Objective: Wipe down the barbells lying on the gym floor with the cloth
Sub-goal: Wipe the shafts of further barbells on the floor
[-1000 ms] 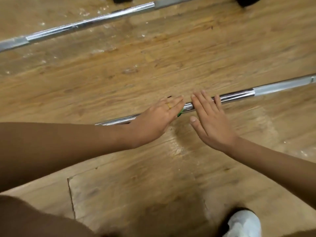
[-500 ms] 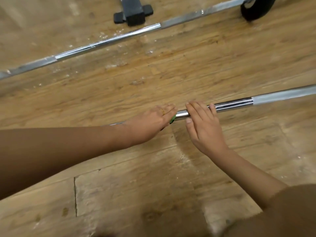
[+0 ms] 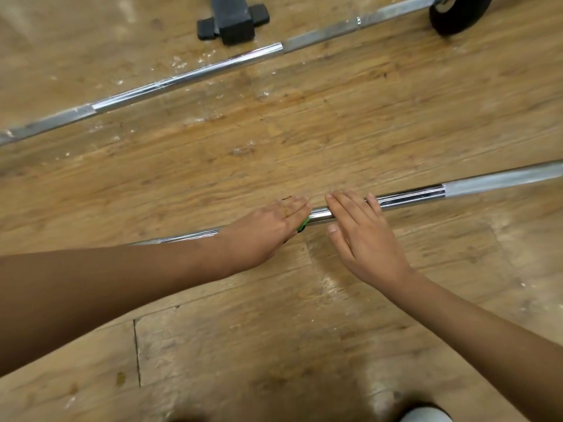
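Two barbells lie on the wooden floor (image 3: 304, 147). The near barbell (image 3: 411, 197) runs slantwise under both hands, and the far barbell (image 3: 189, 76) lies well beyond it, roughly parallel. The left hand (image 3: 265, 229) rests flat across the near barbell with its fingers straight and close together, pressing the green cloth (image 3: 303, 223) onto the bar. Only a small edge of the cloth shows beneath the fingers, touching the steel. The right hand (image 3: 362, 236) lies just beside it on the same bar, fingers straight over the shaft and thumb spread on the near side, holding nothing. A black block (image 3: 233, 18) and a black wheel (image 3: 457, 13) sit beyond the far barbell.
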A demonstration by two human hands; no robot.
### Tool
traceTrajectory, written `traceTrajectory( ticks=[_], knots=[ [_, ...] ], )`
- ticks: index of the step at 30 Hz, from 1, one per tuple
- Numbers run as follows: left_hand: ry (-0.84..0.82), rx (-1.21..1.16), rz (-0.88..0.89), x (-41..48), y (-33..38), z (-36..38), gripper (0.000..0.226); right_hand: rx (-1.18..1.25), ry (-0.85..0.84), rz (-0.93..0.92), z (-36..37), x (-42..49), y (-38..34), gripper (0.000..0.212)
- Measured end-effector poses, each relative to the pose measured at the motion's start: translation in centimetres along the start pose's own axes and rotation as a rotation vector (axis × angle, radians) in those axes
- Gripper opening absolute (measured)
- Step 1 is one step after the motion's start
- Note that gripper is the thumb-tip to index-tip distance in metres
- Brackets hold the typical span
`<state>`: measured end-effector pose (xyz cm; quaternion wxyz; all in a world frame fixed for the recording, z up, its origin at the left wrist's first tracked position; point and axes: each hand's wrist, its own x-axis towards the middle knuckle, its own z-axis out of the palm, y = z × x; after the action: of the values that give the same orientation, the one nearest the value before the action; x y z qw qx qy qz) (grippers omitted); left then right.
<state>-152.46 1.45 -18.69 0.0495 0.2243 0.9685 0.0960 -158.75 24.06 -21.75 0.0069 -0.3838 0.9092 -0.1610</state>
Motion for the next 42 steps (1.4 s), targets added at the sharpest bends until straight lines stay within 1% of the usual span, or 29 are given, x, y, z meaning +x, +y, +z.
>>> traceTrajectory(
  ticks=[5,10,14,16,21,25,31,33,36,39,40,42],
  knots=[
    [0.014,0.004,-0.014,0.2,0.1,-0.2,0.072,0.014,-0.056,-0.001,-0.6,0.0,0.1,0.054],
    [0.026,-0.013,-0.059,-0.1,0.4,0.1,0.081,0.033,-0.025,0.032,-0.3,0.0,-0.2,0.054],
    [0.047,-0.004,-0.074,-0.2,0.4,0.7,0.082,0.052,-0.009,0.059,0.2,-0.1,-0.5,0.055],
    [0.067,-0.030,-0.068,-0.4,0.3,1.1,0.078,0.064,0.007,0.060,0.3,0.0,-0.5,0.054],
    [0.146,-0.058,-0.028,-0.4,-0.1,1.7,0.055,0.068,0.029,0.004,0.6,-0.1,0.1,0.054],
    [0.155,-0.059,0.004,-0.2,-1.0,2.3,0.050,0.047,0.062,-0.030,0.9,0.2,0.5,0.054],
    [0.109,-0.059,-0.041,-0.5,-0.9,1.9,0.051,0.047,0.017,-0.007,0.5,0.4,0.4,0.055],
    [0.106,-0.066,-0.096,-1.4,-0.8,1.5,0.052,0.038,-0.008,-0.003,0.1,0.4,0.3,0.056],
    [0.107,-0.133,-0.209,-2.3,-0.9,0.4,0.047,0.037,-0.023,0.006,-0.1,0.3,0.0,0.059],
    [0.087,-0.142,-0.268,-2.4,-0.5,0.0,0.045,0.036,-0.021,0.027,-0.1,0.2,-0.4,0.061],
    [0.102,-0.139,-0.278,-2.3,-0.1,0.0,0.044,0.037,-0.022,0.032,-0.1,0.1,-0.4,0.061],
    [0.126,-0.136,-0.236,-1.9,0.9,0.7,0.042,0.037,-0.027,0.031,0.0,0.0,-0.4,0.061]
  ],
)
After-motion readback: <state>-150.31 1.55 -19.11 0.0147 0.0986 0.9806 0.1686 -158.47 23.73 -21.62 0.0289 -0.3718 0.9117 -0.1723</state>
